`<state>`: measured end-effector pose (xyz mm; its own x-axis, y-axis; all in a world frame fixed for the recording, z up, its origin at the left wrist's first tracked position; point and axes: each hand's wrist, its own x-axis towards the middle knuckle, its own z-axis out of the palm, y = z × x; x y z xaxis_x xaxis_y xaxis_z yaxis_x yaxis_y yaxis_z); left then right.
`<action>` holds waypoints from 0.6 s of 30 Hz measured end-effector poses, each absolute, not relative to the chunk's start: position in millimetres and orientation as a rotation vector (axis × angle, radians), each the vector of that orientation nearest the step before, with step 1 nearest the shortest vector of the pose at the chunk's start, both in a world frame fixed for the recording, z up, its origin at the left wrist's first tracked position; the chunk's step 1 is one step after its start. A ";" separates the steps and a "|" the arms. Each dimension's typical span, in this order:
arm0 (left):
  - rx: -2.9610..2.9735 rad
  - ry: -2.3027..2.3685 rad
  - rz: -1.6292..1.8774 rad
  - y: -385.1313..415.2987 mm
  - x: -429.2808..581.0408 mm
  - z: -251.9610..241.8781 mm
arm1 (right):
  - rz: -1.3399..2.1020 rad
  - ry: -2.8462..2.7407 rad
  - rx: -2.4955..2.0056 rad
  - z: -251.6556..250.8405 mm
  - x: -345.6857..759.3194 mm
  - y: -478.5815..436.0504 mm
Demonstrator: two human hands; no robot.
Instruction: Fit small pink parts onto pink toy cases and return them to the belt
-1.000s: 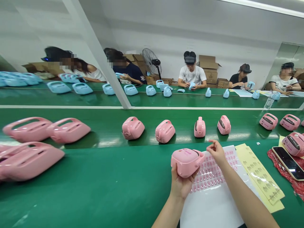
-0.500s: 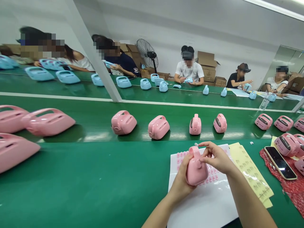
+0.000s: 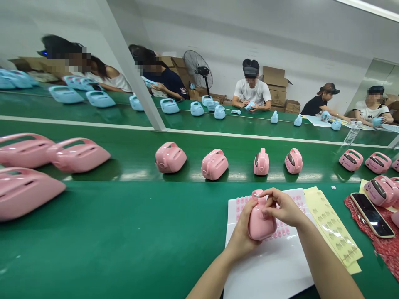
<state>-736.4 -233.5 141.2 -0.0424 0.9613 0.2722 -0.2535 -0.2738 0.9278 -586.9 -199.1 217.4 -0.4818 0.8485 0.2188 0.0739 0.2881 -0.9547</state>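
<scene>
The left hand grips the pink toy over the sticker sheet at 5 o'clock; the right hand pinches its top. A slipping thumb could set the sticker crooked.

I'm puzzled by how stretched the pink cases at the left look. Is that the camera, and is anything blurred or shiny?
Head view: the wide lens stretches the pink cases at the left edge; the green belt carries pale glare streaks; the pink case in hand is sharp; far co-workers look soft and their faces are pixelated.
</scene>
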 end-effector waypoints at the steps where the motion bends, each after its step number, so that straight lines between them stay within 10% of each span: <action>1: 1.237 0.881 1.520 -233.6 -737.3 139.8 | 1.250 -1.796 -0.827 216.4 -587.5 -198.9; 18: 1.121 0.840 1.489 -235.4 -750.3 144.2 | 0.205 -2.380 -0.919 223.2 -587.8 -207.6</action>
